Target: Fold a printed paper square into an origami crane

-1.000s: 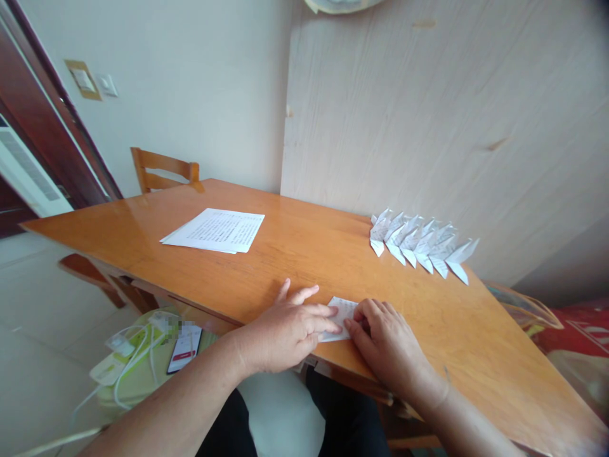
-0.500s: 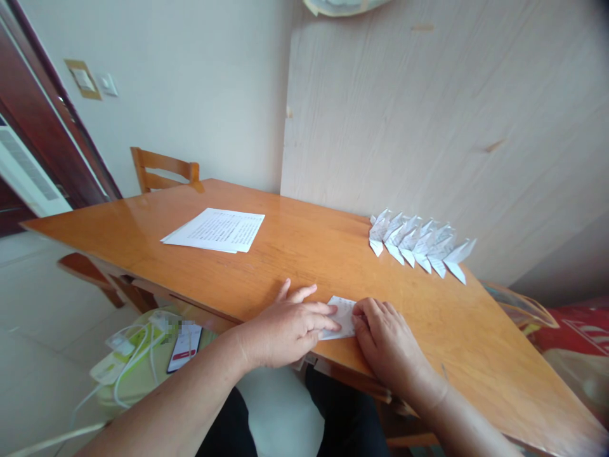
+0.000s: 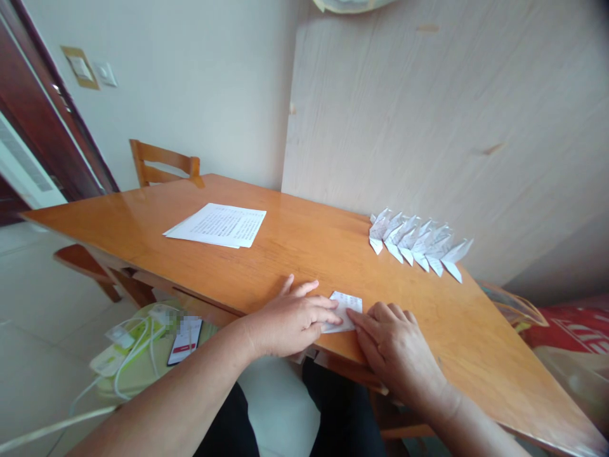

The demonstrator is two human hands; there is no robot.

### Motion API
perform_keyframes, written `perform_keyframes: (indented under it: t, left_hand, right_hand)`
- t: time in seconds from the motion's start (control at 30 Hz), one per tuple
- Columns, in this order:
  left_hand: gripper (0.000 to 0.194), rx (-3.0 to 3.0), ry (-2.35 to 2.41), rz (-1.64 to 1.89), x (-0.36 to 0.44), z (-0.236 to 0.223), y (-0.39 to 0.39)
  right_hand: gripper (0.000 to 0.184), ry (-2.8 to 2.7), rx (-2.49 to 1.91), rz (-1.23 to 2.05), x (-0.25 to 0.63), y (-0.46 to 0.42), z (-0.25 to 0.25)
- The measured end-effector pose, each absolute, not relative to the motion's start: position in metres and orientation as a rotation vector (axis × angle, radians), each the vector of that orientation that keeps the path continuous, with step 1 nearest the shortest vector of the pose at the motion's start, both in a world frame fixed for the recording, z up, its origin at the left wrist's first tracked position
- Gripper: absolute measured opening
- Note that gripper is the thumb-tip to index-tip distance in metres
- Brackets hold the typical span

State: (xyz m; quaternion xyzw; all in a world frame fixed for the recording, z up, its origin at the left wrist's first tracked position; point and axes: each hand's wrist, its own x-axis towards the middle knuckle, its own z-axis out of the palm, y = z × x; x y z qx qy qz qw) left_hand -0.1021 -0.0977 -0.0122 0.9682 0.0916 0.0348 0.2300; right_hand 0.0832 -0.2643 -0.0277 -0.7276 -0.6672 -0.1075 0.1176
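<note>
A small folded piece of printed paper [image 3: 346, 303] lies near the front edge of the orange wooden table [image 3: 304, 254]. My left hand [image 3: 290, 320] lies flat on its left part, fingers stretched out and pressing it down. My right hand [image 3: 394, 352] rests on the table just right of it, fingers extended, with the fingertips touching the paper's lower right edge. Neither hand grips anything.
A row of several folded white paper shapes [image 3: 416, 244] lies by the pale wood panel at the back right. A stack of printed sheets [image 3: 219, 225] sits at mid left. A wooden chair [image 3: 162, 165] stands behind the table. A phone [image 3: 183, 343] and white cables lie on a green bag below left.
My right hand has slid back and down off the paper, so more of the sheet shows. Its fingers went from curled over the paper to stretched out. The left hand stays put.
</note>
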Motion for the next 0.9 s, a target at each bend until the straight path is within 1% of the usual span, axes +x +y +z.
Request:
perform_keyframes:
  t: [0.17,0.33,0.47,0.67,0.9]
  left_hand:
    - [0.041,2.677,0.251,0.095,-0.101,-0.012,-0.098]
    - [0.039,2.674,0.258,0.104,-0.101,-0.013,-0.098]
    - [0.038,2.668,0.268,0.094,-0.101,-0.014,-0.098]
    - [0.041,2.689,0.277,0.069,-0.101,-0.012,-0.098]
    - [0.039,2.701,0.285,0.051,-0.101,-0.011,-0.098]
  right_hand:
    - [0.03,-1.898,-2.074,-0.383,0.076,-0.276,-0.026]
    - [0.033,-1.984,-1.946,-0.383,0.056,-0.281,-0.024]
    - [0.031,-2.009,-2.013,-0.366,0.049,-0.283,-0.026]
    - [0.025,-1.965,-2.111,-0.445,0.054,-0.285,-0.019]
    - [0.026,-1.916,-2.197,-0.483,0.073,-0.297,-0.022]
